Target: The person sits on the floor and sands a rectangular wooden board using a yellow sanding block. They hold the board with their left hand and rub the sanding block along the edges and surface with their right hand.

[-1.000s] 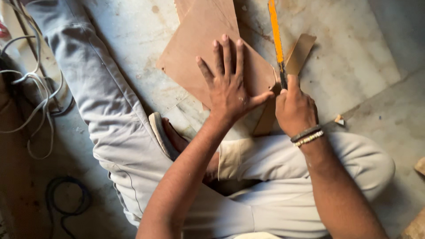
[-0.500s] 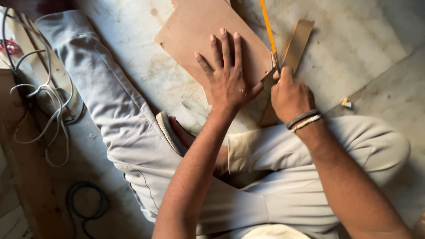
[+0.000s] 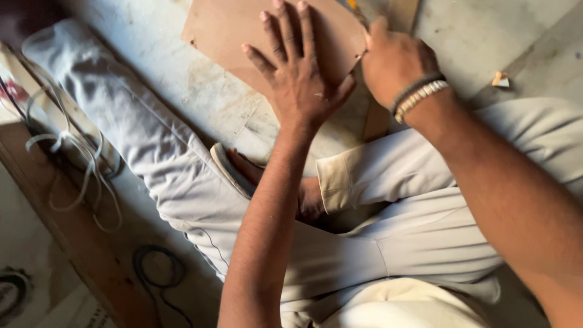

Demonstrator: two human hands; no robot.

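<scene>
My left hand (image 3: 300, 76) lies flat with fingers spread on a thin brown board (image 3: 243, 36) that rests on the pale stone floor. My right hand (image 3: 395, 61), with bead bracelets at the wrist, is closed around a yellow-handled tool (image 3: 351, 5) at the board's right edge; only a sliver of the handle shows at the top of the frame. A narrow wooden strip (image 3: 379, 121) lies under and beyond the right hand. I sit on the floor in light trousers, one leg stretched left, a bare foot (image 3: 303, 197) tucked in.
White cords (image 3: 73, 152) lie tangled at the left by a wooden plank (image 3: 67, 237). A dark cable (image 3: 159, 273) loops on the floor below. A small wood chip (image 3: 500, 79) lies at the right. A sandal sole (image 3: 229, 169) sits by the foot.
The view has dropped, so both hands and the board now sit at the top of the frame. The long yellow tool has almost left the picture. The left hand stays pressed on the board.
</scene>
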